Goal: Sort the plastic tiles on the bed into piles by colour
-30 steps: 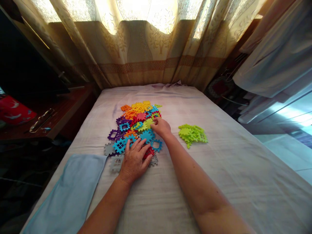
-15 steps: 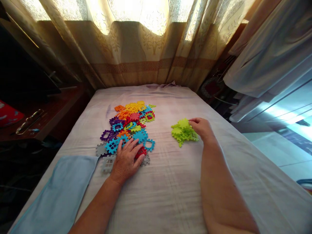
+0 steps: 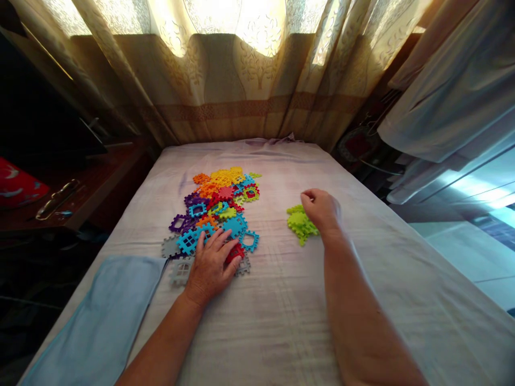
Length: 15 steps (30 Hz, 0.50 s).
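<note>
A heap of flat interlocking plastic pieces (image 3: 219,206) in orange, yellow, red, blue, purple and grey lies on the bed (image 3: 281,300). My left hand (image 3: 211,262) lies flat on the near edge of that heap, fingers spread over a red piece (image 3: 235,252) and blue pieces. To the right sits a separate small pile of lime-green pieces (image 3: 300,224). My right hand (image 3: 322,210) hovers over the green pile's right part and hides it. Its fingers are curled downward with the tips close together, and whatever is under them is hidden.
A light blue cloth (image 3: 104,316) lies at the bed's near left corner. A dark wooden side table (image 3: 84,187) stands left of the bed with small objects on it. Patterned curtains (image 3: 241,80) hang behind the bed, and pale drapery (image 3: 450,91) hangs at the right.
My right hand went from the coloured heap across to the green pile, and now sits slightly left over it. My left hand stayed flat on the heap.
</note>
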Available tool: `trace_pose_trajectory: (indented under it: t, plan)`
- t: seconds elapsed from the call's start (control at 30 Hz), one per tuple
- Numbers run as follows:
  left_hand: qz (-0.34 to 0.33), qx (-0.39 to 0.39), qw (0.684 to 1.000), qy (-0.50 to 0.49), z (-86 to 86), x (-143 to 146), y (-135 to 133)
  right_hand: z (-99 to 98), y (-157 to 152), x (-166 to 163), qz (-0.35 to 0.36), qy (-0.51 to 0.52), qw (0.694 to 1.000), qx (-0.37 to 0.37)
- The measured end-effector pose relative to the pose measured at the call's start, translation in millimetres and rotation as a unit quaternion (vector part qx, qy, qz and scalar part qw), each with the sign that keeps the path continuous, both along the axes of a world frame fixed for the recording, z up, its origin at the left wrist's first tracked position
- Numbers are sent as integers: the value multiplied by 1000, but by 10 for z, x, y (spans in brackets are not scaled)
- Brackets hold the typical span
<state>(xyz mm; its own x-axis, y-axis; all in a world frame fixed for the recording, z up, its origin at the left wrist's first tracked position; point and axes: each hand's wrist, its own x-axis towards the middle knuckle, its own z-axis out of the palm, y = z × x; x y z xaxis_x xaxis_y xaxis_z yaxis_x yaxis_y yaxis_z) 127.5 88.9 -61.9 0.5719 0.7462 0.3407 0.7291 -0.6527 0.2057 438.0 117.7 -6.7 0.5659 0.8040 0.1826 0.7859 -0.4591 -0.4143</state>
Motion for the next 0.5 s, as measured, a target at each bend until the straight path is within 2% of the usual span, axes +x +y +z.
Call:
trace_pose_trajectory:
  t: [0.13,0.23,0.33,0.5]
  plan:
    - [3,6,1000,-15,-13,-4,1,-138,156,-650,204,41,977,53]
    - [-4,8,1000,-27,-27,-8,2,-306,269,-998,309,55,948,62]
    - [-7,11,999,-39,-37,-8,0,-391,394,-1160,358,51,931,42]
    - [-3,3,999,-51,-32,0,-6,-354,544,-1240,388,47,920,-5]
